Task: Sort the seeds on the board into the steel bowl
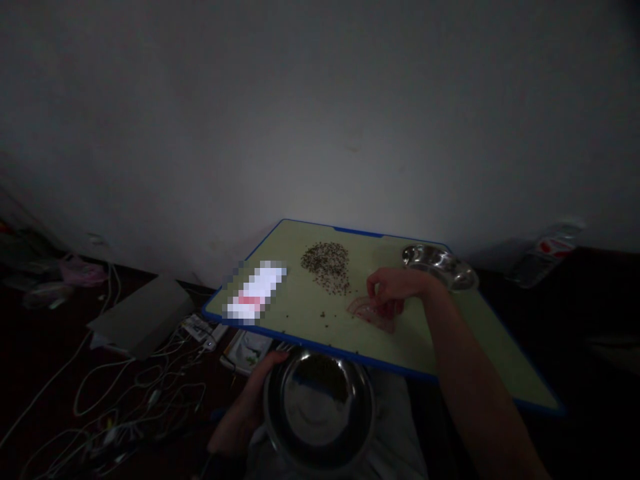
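My left hand [245,413] grips the rim of a large steel bowl [320,410] held just below the near edge of a green board with a blue border [450,340]. Dark seeds lie at the bowl's bottom. My right hand [393,288] rests on the board with fingers curled around a clear pinkish plastic protractor [373,313]. A pile of small dark seeds [327,265] lies on the board to the left of that hand. Scattered seeds dot the board near its front edge.
A small steel bowl [440,265] stands at the board's far right corner. A blurred-out white object [256,292] lies on its left end. White cables [130,393] and a grey box [143,313] cover the dark floor at left. A plastic bottle [547,252] lies at right by the wall.
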Demonstrator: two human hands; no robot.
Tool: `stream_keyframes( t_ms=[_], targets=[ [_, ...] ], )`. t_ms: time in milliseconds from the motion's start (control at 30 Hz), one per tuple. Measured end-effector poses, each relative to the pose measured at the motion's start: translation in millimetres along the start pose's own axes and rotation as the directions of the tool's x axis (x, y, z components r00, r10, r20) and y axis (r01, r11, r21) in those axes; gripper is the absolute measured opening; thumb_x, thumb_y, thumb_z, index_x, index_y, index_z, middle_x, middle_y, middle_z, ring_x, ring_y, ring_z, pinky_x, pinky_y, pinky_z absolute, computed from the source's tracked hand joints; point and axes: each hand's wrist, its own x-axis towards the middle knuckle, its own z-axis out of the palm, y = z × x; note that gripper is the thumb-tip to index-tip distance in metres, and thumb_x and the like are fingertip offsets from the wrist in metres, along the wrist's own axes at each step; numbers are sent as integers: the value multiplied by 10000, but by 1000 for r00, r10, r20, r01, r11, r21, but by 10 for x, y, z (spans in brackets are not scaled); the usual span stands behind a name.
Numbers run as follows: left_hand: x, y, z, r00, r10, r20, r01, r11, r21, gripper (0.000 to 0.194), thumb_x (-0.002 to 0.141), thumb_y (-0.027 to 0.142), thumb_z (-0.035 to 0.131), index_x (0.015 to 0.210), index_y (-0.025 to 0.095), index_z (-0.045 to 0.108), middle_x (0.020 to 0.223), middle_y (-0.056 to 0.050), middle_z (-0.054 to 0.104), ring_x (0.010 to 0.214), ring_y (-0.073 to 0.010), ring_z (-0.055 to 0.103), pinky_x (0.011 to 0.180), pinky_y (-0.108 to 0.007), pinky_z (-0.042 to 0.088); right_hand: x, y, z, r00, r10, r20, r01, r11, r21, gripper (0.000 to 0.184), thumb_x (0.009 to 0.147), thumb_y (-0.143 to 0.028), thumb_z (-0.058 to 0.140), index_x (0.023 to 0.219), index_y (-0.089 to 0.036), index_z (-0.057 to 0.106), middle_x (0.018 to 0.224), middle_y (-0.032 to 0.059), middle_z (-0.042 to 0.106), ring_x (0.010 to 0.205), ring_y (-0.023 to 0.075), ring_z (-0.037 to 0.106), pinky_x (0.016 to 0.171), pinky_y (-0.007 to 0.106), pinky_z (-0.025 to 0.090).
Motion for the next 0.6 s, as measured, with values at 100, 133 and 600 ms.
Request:
stream_keyframes(
  t_ms=[100,133,600],
  targets=[
    [-31,-10,55,996,-72,42,73,997,-27,135,621,231,604,545,138,666,505,-9,673,508,-159,590,570,-257,422,-18,-15,53,999,-12,53,11,1000,8,187,651,-279,586,769,-162,499,642,42,650,525,155,613,423,216,458],
    [-44,-14,65,995,-82,62,84,996,-35,144,623,237,604,536,141,666,504,-6,672,508,-158,590,562,-252,419,-28,-16,75,997,-21,70,20,1000,16,196,655,-285,583,780,-162,496,637,40,648,536,159,616,423,215,458],
    [-77,-28,58,996,-52,76,48,998,48,147,611,296,616,596,154,650,559,-42,650,573,-181,574,623,-285,388,-225,36,379,980,-187,66,192,979,-66,273,698,-379,542,830,-143,502,619,35,639,490,123,582,443,201,424]
  ],
)
